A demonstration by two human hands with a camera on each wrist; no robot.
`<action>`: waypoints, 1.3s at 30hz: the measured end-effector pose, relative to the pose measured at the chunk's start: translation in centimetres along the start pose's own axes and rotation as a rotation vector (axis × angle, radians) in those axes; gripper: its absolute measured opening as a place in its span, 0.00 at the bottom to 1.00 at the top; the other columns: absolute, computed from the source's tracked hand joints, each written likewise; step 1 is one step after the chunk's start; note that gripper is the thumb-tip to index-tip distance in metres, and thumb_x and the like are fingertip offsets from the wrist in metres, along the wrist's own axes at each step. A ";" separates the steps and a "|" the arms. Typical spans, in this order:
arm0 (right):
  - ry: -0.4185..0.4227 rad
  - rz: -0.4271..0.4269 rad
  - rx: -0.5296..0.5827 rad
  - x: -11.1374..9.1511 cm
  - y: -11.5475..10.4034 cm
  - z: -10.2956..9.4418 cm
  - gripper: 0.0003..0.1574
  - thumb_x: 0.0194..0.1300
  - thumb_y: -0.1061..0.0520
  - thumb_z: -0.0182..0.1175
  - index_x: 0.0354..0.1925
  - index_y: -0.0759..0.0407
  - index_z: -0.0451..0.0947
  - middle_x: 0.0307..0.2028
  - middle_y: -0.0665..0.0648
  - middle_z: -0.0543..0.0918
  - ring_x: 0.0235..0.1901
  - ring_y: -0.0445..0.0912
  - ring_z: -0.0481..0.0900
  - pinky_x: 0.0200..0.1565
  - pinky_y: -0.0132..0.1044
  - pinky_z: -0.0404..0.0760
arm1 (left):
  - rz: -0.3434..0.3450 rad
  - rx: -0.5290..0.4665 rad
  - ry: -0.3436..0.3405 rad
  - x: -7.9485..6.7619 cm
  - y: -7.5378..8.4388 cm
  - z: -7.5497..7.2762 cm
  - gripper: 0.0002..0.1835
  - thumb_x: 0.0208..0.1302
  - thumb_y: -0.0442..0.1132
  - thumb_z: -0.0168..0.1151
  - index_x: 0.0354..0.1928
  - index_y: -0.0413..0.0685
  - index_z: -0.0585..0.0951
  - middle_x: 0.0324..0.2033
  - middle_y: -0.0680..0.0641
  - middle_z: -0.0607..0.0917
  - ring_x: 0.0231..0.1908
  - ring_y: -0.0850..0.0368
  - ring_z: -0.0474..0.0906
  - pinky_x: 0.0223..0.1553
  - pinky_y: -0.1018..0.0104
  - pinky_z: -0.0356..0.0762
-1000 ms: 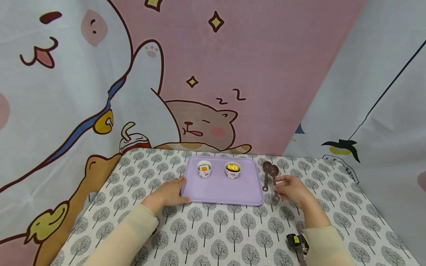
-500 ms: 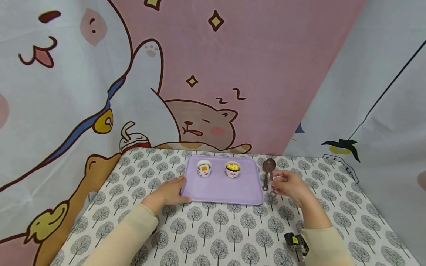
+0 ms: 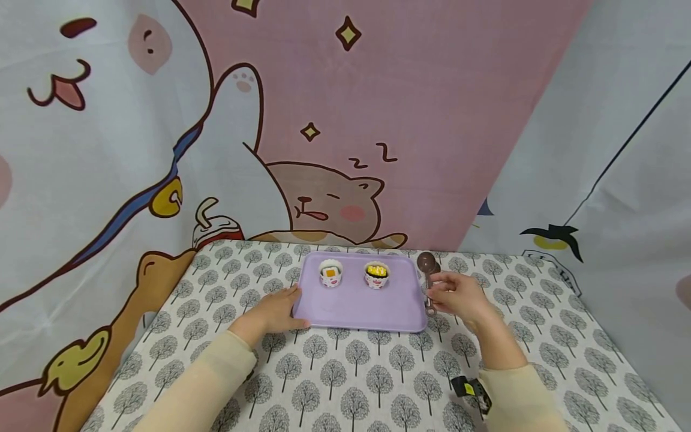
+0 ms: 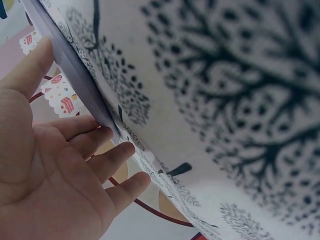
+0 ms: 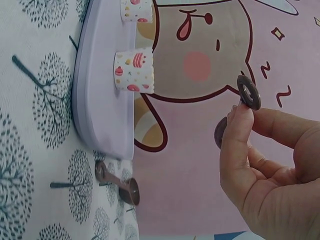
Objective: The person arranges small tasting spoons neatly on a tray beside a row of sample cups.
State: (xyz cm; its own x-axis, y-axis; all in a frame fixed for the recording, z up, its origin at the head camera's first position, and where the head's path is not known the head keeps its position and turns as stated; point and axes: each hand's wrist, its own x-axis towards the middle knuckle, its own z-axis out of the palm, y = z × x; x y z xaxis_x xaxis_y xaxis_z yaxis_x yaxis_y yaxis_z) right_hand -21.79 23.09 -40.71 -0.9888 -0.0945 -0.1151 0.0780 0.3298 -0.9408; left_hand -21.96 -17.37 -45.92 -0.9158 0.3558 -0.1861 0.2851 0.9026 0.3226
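My right hand point(image 3: 459, 297) pinches a brown measuring spoon point(image 3: 426, 262) by its handle, just off the right edge of the lilac tray point(image 3: 356, 311). In the right wrist view the held spoon stands above the cloth, its ringed handle end point(image 5: 248, 93) poking out past thumb and finger. A second brown measuring spoon point(image 5: 131, 191) lies on the cloth below, mostly covered by the held one in the head view. My left hand point(image 3: 274, 311) touches the tray's near left corner, fingers fairly straight along the rim. On the tray stand two paper-cupped cupcakes, one white-topped point(image 3: 331, 273), one yellow-topped point(image 3: 376, 275).
A tree-print cloth point(image 3: 356, 372) covers the table. Behind it hangs a pink and white curtain point(image 3: 442, 120) with cartoon animals. A black wrist camera mount point(image 3: 471, 393) sits by the right sleeve.
My right hand has carried the held measuring spoon leftward and up from beside the other spoon, closer to the tray. The left hand and the tray stay put.
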 end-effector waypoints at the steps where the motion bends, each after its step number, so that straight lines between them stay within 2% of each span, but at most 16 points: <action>1: 0.001 0.001 0.003 0.1 -0.1 0.2 0.27 0.66 0.69 0.62 0.61 0.76 0.69 0.38 0.60 0.81 0.29 0.42 0.83 0.38 0.35 0.87 | -0.002 -0.002 0.001 0.0 0.0 0.0 0.49 0.62 0.59 0.67 0.73 0.32 0.61 0.74 0.33 0.59 0.72 0.33 0.57 0.71 0.37 0.55; 10: -0.035 0.005 0.056 0.4 -0.8 1.8 0.29 0.65 0.70 0.62 0.62 0.77 0.67 0.37 0.59 0.81 0.30 0.42 0.82 0.38 0.35 0.87 | 0.010 -0.012 0.018 -0.1 -0.3 0.2 0.50 0.61 0.59 0.68 0.73 0.31 0.62 0.74 0.33 0.60 0.71 0.32 0.58 0.70 0.37 0.56; 17: -0.045 -0.011 0.079 0.8 -1.2 2.9 0.28 0.64 0.71 0.62 0.61 0.77 0.68 0.39 0.63 0.83 0.29 0.43 0.82 0.37 0.35 0.87 | 0.012 -0.017 0.014 0.0 -0.3 0.2 0.50 0.61 0.59 0.68 0.73 0.31 0.61 0.74 0.33 0.59 0.72 0.33 0.58 0.70 0.37 0.56; 39: -0.083 0.003 0.178 2.2 -1.6 6.8 0.26 0.64 0.73 0.62 0.59 0.78 0.69 0.33 0.59 0.83 0.26 0.41 0.80 0.34 0.32 0.86 | -0.004 -0.006 -0.004 0.0 0.0 -0.1 0.50 0.62 0.59 0.67 0.74 0.32 0.61 0.75 0.34 0.58 0.73 0.34 0.56 0.71 0.37 0.55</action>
State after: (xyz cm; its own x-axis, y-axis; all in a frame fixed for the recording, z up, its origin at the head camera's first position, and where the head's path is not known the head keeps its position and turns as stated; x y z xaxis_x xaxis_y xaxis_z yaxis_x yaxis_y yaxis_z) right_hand -23.28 15.97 -41.59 -0.9752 -0.1737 -0.1373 0.1098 0.1593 -0.9811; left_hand -21.98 -17.39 -45.82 -0.9158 0.3535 -0.1907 0.2802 0.9025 0.3271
